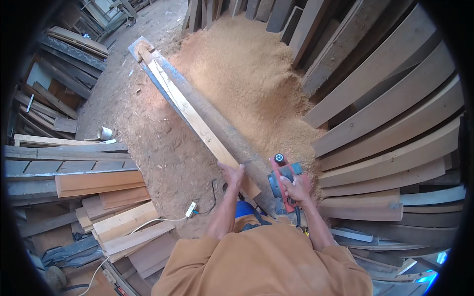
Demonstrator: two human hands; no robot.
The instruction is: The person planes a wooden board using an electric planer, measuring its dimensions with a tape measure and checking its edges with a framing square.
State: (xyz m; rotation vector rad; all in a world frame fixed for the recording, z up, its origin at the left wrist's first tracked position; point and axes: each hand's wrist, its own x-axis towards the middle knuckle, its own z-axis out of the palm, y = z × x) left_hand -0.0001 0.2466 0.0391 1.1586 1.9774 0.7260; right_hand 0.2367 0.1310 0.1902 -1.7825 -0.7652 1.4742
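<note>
A long pale wooden board lies lengthwise on a narrow grey bench beam, reaching from near my body to the far upper left. My left hand grips the board close to its near end, with the fingers at its edge. To the right, my right hand is wrapped round the handle of a red and dark power planer, which is beside the board at the bench's near end. The planer's underside is hidden from this view.
Sawdust is heaped beyond the bench. Planks lean along the right side. Stacked boards fill the left. A power strip with a white cord lies on the floor, and a white cup stands farther off.
</note>
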